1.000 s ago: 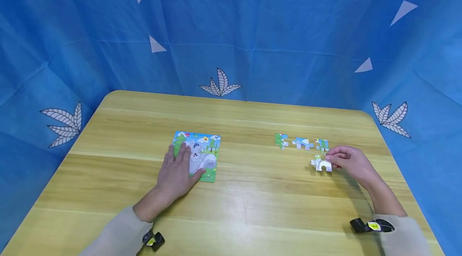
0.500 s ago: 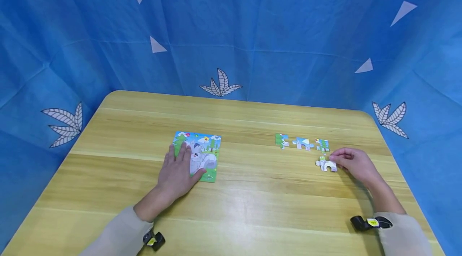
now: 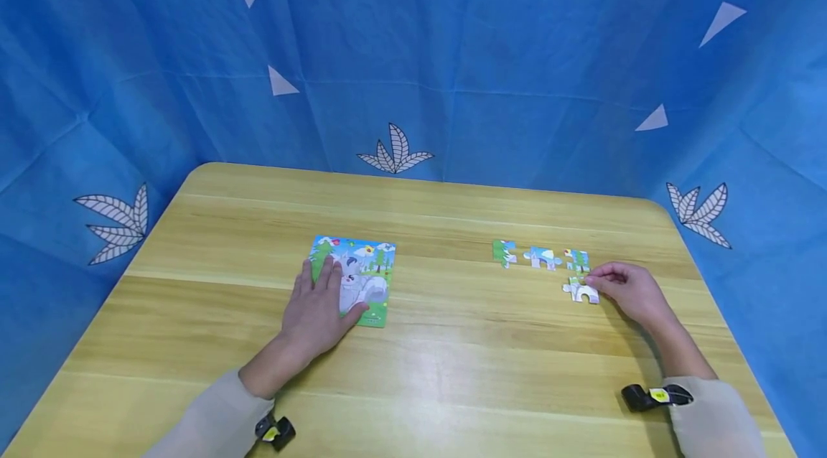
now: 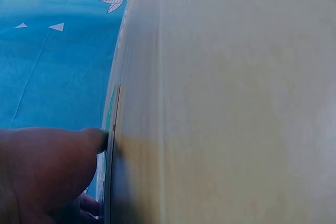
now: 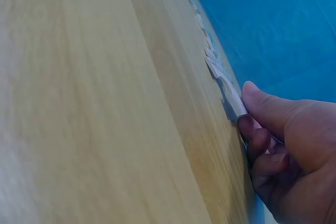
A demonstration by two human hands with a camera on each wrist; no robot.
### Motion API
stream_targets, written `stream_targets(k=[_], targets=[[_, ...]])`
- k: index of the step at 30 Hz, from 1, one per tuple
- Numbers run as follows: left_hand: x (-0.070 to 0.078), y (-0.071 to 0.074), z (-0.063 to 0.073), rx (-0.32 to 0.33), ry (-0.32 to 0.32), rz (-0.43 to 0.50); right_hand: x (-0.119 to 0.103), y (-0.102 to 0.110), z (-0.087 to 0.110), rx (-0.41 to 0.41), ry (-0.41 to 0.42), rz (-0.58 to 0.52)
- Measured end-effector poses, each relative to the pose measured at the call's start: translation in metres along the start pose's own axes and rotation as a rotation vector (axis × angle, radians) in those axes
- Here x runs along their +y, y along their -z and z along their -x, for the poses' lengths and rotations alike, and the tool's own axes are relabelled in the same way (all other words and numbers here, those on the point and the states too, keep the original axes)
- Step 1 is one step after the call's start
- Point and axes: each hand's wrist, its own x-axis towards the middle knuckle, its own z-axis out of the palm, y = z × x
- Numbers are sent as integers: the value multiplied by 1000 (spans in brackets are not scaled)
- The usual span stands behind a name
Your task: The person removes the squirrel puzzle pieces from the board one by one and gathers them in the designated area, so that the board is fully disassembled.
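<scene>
My left hand rests with its fingers extended on a square picture board that shows a grey-and-white animal among trees. Part of that picture is hidden under the palm and fingers. At the right, my right hand pinches a mostly white jigsaw piece by its right side, between thumb and fingers. The right wrist view shows the held piece tilted, with its near edge off the table. Just beyond it lies a corner jigsaw piece with a tree on it; I cannot tell whether the two touch.
Left of the corner piece, a blue-and-white jigsaw piece and a green tree piece lie in a row with gaps. Everything sits on a wooden table. A blue cloth with white leaves and triangles hangs around its back and sides.
The right hand shifted the white jigsaw piece a little to the right, then slightly back left and away, nearer the corner piece. My left hand stayed in place.
</scene>
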Motion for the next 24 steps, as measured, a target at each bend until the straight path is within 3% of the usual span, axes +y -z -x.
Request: stream_targets(k=[17, 24], targets=[[0, -1, 0, -4, 6, 2, 0, 0, 2, 21, 20, -9], [-1, -1, -1, 1, 2, 1, -25, -2, 7, 53, 47, -64]])
